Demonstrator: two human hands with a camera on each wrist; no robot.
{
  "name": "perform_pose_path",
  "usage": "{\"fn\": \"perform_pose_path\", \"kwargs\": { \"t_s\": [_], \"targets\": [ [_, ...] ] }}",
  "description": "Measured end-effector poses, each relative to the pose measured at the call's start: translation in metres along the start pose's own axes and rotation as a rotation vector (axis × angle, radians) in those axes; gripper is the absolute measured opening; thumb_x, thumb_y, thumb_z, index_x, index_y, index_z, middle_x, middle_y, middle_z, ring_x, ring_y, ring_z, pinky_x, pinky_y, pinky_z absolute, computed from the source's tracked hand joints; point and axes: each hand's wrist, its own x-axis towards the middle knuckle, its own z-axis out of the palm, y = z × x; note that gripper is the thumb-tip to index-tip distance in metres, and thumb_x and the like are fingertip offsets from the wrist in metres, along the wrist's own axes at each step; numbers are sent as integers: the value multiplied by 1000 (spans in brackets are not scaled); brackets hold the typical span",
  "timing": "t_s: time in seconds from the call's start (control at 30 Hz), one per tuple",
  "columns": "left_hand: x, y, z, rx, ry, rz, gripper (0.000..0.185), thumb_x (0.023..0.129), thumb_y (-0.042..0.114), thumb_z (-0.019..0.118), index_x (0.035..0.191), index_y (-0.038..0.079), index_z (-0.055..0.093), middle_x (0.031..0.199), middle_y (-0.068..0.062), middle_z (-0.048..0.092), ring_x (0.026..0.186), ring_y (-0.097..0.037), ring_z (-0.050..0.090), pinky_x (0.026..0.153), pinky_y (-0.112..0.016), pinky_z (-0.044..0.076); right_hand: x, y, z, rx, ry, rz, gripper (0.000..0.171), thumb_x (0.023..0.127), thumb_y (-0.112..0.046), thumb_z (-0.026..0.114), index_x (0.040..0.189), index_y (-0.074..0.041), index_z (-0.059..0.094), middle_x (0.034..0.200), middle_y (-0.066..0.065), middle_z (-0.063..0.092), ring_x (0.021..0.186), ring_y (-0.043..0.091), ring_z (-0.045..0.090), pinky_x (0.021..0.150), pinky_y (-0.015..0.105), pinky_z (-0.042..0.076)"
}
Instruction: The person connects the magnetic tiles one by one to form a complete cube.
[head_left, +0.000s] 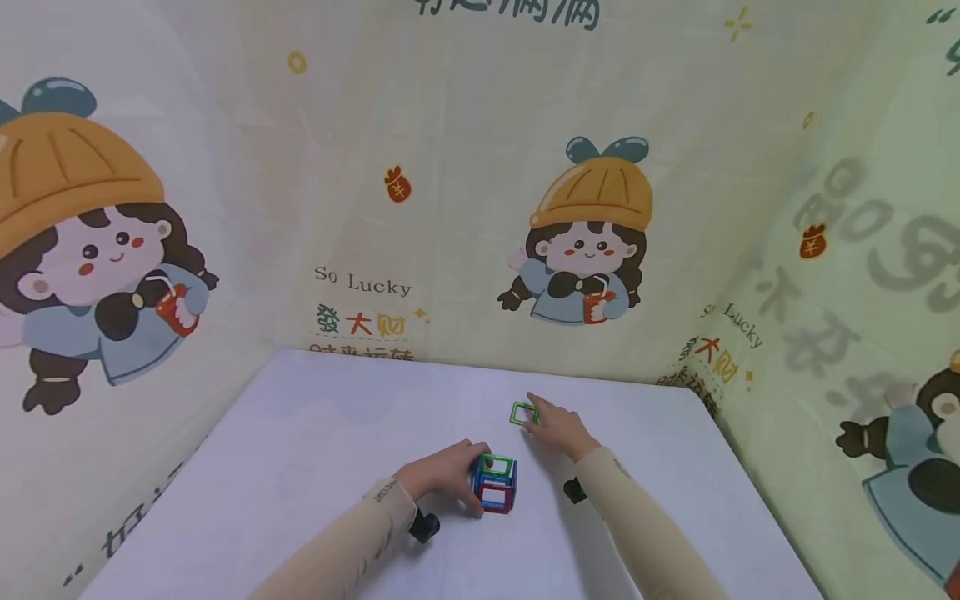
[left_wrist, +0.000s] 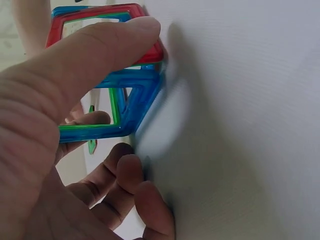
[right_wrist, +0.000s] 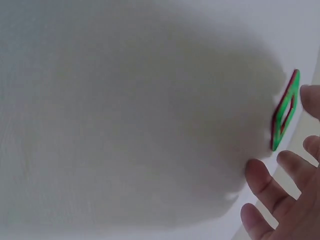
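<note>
A small box of magnetic tiles (head_left: 496,481) stands on the table, with a green tile on top, a red one at the front and blue ones around them. My left hand (head_left: 441,473) grips its left side; in the left wrist view the thumb lies across the red tile (left_wrist: 135,9), and a blue tile (left_wrist: 95,132) shows beside it. Farther back, my right hand (head_left: 561,429) reaches over a loose green square tile (head_left: 513,413), thumb and fingers spread about it. In the right wrist view that green tile (right_wrist: 278,122) has a red layer along its edge, and the fingertips stand around it.
Both things are on a white table (head_left: 330,467) whose back edge meets a printed cloth backdrop (head_left: 465,275). Cloth also hangs along the left and right sides. A dark wrist camera (head_left: 425,527) is strapped at the left cuff, another wrist camera (head_left: 575,490) at the right.
</note>
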Motion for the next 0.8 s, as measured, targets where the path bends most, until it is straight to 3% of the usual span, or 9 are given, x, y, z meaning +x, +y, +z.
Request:
{"fn": "perform_pose_path", "kwargs": {
  "t_s": [0.1, 0.33, 0.53, 0.7, 0.8],
  "targets": [
    [0, -2, -1, -17, -4, -2, 76, 66, 30, 98, 129, 27, 57, 114, 5, 58, 105, -12, 57, 98, -42, 53, 3, -1, 7, -53, 26, 4, 64, 101, -35, 63, 157, -11, 42, 155, 17, 51, 137, 44, 52, 111, 67, 37],
    [2, -5, -7, -91, -47, 33, 67, 71, 29, 95, 126, 26, 58, 107, 4, 58, 98, -13, 56, 90, -38, 52, -1, -1, 6, -100, 166, 15, 64, 88, -32, 79, 142, -4, 57, 132, 18, 68, 116, 39, 66, 100, 63, 46],
    [1, -6, -9, -198, -75, 34, 55, 74, 23, 93, 119, 23, 62, 104, 2, 62, 97, -17, 57, 89, -42, 51, -4, 0, -1, -127, 152, 17, 63, 83, -34, 83, 134, -2, 63, 120, 18, 73, 108, 35, 68, 98, 59, 48],
    [-2, -4, -8, -200, -71, 14, 56, 74, 23, 94, 120, 23, 62, 106, 2, 61, 99, -17, 57, 91, -44, 51, -6, 1, -1, -130, 133, 14, 43, 82, -31, 82, 116, -5, 72, 100, 9, 73, 87, 24, 63, 93, 56, 49],
    [-3, -4, -7, -191, -66, -1, 59, 74, 24, 93, 123, 21, 61, 107, 1, 60, 99, -17, 56, 92, -44, 51, -8, 1, -2, -91, 125, 8, 40, 81, -30, 83, 111, -6, 74, 94, 6, 70, 81, 21, 58, 89, 54, 49]
  ]
}}
